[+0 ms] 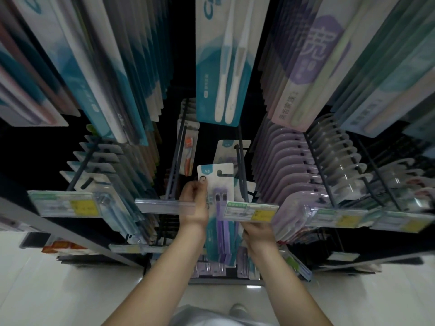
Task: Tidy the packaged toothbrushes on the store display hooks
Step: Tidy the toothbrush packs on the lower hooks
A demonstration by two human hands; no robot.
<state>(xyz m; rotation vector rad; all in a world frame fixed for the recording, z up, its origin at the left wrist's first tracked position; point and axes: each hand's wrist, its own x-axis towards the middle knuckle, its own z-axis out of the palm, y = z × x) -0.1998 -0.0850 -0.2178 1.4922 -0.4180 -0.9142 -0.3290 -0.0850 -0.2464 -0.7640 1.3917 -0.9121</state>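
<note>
toothbrush pack [217, 184] with purple brushes and a teal corner marked "a8" stands upright in the middle of the display, just left of a dark hook [240, 170] whose prongs run toward the camera. its lower half is hidden behind the left hand [195, 203] and a price tag [250, 211] clipped at the hook's front end. whether the pack's hang slot is on the hook or beside it is hard to make out. more purple packs [221, 243] hang below, partly covered by both forearms.

the right hand [257, 234] is mostly hidden under the price tag; only its back and wrist show, so i cannot tell whether its fingers grip anything. an empty clear tag strip [164, 205] crosses in front of the left hand's knuckles.

rows of hooks fill the display: lilac blister packs [284, 175] in tight files at right, teal and white packs [98, 175] at left, a single orange brush pack [189, 154] behind centre. the upper rows are blurred and cut off by the frame, among them a big teal pack [223, 62] with two white brushes.

the left hand pinches the a8 pack at its left edge, thumb on the front face, fingers curled behind, forearm reaching straight up from below. a white floor [70, 278] and a shoe tip [239, 310] show at the bottom.
</note>
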